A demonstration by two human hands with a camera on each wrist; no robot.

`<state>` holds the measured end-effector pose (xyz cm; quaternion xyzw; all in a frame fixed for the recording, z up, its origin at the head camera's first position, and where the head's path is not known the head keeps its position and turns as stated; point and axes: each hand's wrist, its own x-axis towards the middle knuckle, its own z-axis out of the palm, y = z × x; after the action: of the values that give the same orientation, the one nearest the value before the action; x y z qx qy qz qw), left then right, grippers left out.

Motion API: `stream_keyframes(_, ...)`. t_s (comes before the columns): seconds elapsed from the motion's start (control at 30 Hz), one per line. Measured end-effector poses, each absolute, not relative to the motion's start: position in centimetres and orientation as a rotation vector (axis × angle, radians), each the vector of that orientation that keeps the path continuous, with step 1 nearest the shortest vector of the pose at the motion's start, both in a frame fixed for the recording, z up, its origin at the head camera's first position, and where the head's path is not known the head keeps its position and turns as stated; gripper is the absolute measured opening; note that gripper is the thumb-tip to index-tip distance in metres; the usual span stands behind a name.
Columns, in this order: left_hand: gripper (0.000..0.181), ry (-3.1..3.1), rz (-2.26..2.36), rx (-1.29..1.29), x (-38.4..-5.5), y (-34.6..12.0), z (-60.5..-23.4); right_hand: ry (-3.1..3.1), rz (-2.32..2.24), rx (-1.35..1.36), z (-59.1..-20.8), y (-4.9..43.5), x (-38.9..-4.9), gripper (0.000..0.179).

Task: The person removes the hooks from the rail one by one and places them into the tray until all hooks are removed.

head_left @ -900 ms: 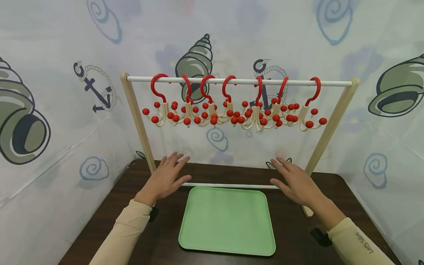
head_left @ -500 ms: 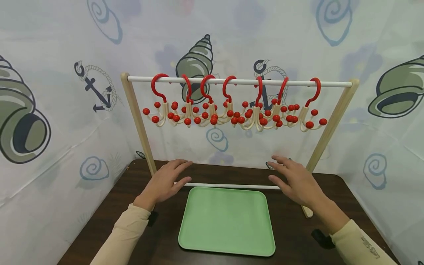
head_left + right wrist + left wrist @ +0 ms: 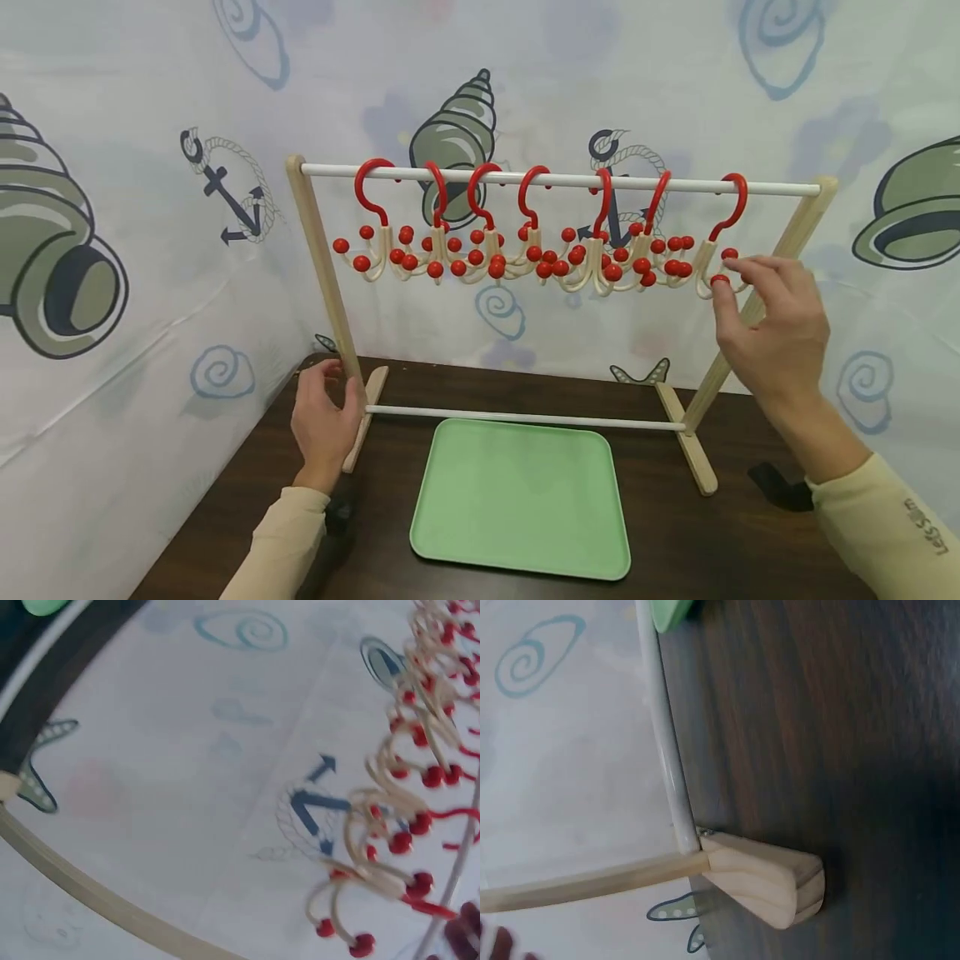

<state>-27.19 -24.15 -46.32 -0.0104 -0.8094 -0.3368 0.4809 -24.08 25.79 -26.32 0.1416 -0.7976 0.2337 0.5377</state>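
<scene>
Several hangers with red hooks, cream branching prongs and red ball tips hang in a row from a white rod (image 3: 697,185) in the head view. My right hand (image 3: 783,329) is raised beside the rightmost hanger (image 3: 705,262), thumb and fingers apart and overlapping its prongs. In the right wrist view, blurred fingertips (image 3: 463,934) appear near that hanger's red hook (image 3: 429,906); contact cannot be told. Low beside the rack's left wooden post (image 3: 322,267) is my left hand (image 3: 324,421), fingers loosely bent. The left wrist view shows only blurred fingertips (image 3: 502,943) next to the post.
A green tray (image 3: 521,500) lies on the dark wooden table (image 3: 375,533) in front of the rack. The rack's lower white bar (image 3: 525,417) runs behind it. Wooden feet (image 3: 697,462) support the posts. A patterned cloth (image 3: 495,333) hangs behind.
My right hand has risen from above the table to the rightmost hanger. My left hand has moved left, to the left post, its fingers more bent. The view has shifted slightly.
</scene>
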Motion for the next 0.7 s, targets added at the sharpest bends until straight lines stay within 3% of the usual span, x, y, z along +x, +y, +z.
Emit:
stream_keyframes(0.17,0.051,-2.233,-0.882,0.194,-28.2,-25.2,-46.8,-2.08,0.616,0.115,-24.0,26.2,-25.5,0.041)
stream_keyframes(0.3,0.055,-2.447,-0.897,0.249,-29.0,-25.7,-47.5,-2.247,0.66,0.033,-23.1,26.3,-26.6,0.047)
stream_keyframes(0.7,0.017,-2.396,-0.831,0.263,-31.1,-24.9,-50.1,-2.508,0.714,-0.029,-22.1,27.4,-28.7,0.058)
